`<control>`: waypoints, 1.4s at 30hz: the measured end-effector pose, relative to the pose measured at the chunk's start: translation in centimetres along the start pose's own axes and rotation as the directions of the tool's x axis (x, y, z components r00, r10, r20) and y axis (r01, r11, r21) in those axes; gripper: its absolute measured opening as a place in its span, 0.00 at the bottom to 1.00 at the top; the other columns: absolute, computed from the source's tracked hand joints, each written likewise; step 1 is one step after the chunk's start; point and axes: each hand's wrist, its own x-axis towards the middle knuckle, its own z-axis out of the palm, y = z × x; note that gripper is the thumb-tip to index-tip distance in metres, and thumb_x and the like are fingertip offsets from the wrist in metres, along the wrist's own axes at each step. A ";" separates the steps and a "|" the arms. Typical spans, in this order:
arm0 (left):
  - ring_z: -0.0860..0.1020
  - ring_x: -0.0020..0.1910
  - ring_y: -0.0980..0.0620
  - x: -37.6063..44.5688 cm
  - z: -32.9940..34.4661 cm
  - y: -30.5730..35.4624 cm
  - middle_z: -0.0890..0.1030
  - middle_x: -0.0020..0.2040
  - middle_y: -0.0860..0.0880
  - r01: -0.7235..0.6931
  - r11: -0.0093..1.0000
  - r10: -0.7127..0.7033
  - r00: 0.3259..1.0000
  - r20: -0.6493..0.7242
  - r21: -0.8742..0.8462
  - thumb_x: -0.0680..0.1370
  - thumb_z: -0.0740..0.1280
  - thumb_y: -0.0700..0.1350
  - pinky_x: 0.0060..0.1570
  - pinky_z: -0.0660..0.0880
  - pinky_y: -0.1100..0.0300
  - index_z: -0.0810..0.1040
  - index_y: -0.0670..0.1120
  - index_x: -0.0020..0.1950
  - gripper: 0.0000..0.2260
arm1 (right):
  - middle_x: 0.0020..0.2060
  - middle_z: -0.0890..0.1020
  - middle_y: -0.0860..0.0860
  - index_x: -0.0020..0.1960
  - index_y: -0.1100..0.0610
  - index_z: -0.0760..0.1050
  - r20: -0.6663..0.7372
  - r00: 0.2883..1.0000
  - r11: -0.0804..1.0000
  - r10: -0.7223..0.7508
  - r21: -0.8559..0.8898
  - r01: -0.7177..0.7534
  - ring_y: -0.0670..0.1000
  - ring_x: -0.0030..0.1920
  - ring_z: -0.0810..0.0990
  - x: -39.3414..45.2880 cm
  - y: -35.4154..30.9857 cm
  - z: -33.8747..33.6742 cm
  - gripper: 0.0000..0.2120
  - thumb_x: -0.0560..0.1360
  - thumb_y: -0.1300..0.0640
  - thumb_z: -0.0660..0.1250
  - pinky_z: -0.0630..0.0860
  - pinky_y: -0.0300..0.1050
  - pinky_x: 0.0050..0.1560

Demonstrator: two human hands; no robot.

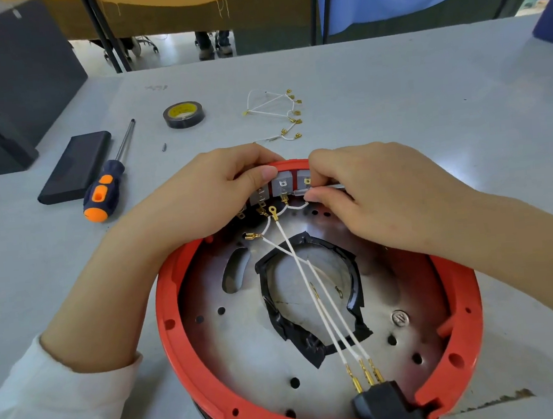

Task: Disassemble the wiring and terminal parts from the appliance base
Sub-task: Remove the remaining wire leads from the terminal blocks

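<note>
The round appliance base (195,366), with a red rim and a metal plate, lies open side up in front of me. Grey switch blocks (282,186) with brass terminals sit along its far rim. My left hand (197,199) grips the far rim, thumb pressing on the blocks. My right hand (383,190) pinches a thin metal tool (303,192) whose tip sits at a terminal. White wires (323,302) run across the plate to a black plug socket (386,407) at the near rim. A loose ring terminal (272,209) lies under the blocks.
A loose bundle of white wires with brass terminals (280,115) lies beyond the base. At left are an orange-and-blue screwdriver (107,187), a small black screw (164,147), a black flat case (76,166) and a tape roll (184,114). A black box (6,82) stands far left.
</note>
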 end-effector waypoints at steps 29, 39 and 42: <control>0.76 0.50 0.64 0.0 0.1 -0.2 0.81 0.50 0.61 -0.005 0.998 0.005 1.000 -0.013 -0.058 0.81 0.60 0.51 0.48 0.67 0.76 0.76 0.61 0.54 0.08 | 0.29 0.71 0.50 0.38 0.55 0.66 -0.280 0.958 0.998 0.060 0.024 -0.055 0.59 0.32 0.72 1.4 -0.8 1.1 0.14 0.79 0.49 0.61 0.68 0.49 0.34; 0.76 0.52 0.59 -0.1 0.0 -0.2 0.81 0.52 0.58 0.014 0.999 -0.015 1.000 -0.011 -0.042 0.81 0.59 0.51 0.53 0.68 0.72 0.77 0.59 0.57 0.09 | 0.30 0.77 0.54 0.38 0.58 0.70 -0.313 0.948 0.998 0.065 0.047 -0.053 0.59 0.33 0.74 1.3 -0.5 1.2 0.15 0.79 0.50 0.61 0.70 0.51 0.35; 0.76 0.53 0.60 -0.1 0.0 -0.1 0.80 0.52 0.59 0.011 0.999 -0.011 1.000 -0.015 -0.041 0.81 0.59 0.51 0.51 0.67 0.73 0.77 0.59 0.58 0.09 | 0.30 0.76 0.53 0.39 0.56 0.68 -0.291 0.955 0.998 0.055 0.041 -0.045 0.59 0.33 0.73 1.4 -0.5 1.2 0.14 0.79 0.49 0.60 0.70 0.51 0.35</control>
